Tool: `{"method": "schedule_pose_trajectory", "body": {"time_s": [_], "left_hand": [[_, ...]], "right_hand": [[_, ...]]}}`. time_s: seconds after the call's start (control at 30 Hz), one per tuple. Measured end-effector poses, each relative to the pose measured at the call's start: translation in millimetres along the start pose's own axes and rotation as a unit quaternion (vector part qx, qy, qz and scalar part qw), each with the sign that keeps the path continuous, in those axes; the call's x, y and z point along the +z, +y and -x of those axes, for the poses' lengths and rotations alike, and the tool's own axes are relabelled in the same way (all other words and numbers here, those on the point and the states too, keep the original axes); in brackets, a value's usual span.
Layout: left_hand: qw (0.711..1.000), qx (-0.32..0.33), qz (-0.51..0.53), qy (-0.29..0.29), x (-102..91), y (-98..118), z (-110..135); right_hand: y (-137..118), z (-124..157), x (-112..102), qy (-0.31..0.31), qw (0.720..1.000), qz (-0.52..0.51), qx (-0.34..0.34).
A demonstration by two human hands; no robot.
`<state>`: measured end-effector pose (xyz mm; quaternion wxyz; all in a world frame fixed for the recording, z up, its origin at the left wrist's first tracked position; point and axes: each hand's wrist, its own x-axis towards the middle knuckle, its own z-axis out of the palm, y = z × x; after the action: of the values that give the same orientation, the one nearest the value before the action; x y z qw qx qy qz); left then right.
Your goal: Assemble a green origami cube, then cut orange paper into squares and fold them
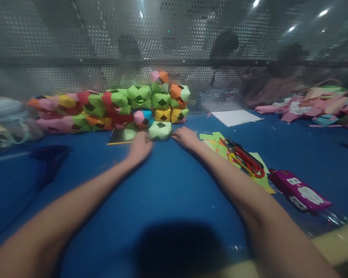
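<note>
Fingers of the left hand point(141, 146) and right hand point(187, 137) flank the pale green paper ball point(160, 132) before the stacked balls point(120, 103), whether gripping I cannot tell for blur, and light, even pressure should spare its folds.

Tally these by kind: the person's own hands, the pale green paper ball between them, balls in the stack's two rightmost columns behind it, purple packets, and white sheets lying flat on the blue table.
Own hands, left hand and right hand: 2
Pale green paper ball: 1
Stacked paper balls: 5
Purple packet: 1
White sheet: 1
Total: 10
</note>
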<state>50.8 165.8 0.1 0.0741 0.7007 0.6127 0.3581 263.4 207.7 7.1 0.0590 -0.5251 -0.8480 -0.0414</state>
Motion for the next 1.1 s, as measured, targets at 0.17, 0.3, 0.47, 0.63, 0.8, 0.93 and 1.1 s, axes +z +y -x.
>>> {"method": "schedule_pose_trajectory", "body": {"time_s": [0.17, 0.3, 0.47, 0.63, 0.8, 0.93, 1.1], "left_hand": [[1.0, 0.013, -0.015, -0.001, -16.6, -6.1, 5.1], [0.998, -0.03, -0.046, 0.03, -40.7, -27.9, 5.2], [0.99, -0.115, -0.067, 0.05, -57.7, -54.4, -7.6], [0.99, -0.125, -0.063, 0.031, -50.7, -57.9, -26.3], [0.991, -0.117, -0.064, 0.025, -37.0, -53.6, -35.5], [0.99, -0.125, -0.058, 0.032, -33.1, -50.9, -40.5], [0.988, -0.139, -0.046, 0.057, -35.0, -49.7, -42.3]], "right_hand": [[1.4, 1.9, 4.5, 0.007, 1.0, 0.003, -0.005], [-0.9, 4.0, 3.8, 0.013, 1.0, -0.002, -0.007], [-2.8, 6.6, 2.4, 0.018, 1.0, -0.003, 0.002], [-2.9, 9.9, 3.5, 0.022, 1.0, 0.004, -0.001], [-3.1, 11.5, 7.5, 0.024, 1.0, 0.012, -0.004], [-2.8, 10.8, 10.9, 0.027, 1.0, 0.013, -0.005], [-3.6, 11.1, 12.0, 0.029, 1.0, 0.006, -0.007]]}}
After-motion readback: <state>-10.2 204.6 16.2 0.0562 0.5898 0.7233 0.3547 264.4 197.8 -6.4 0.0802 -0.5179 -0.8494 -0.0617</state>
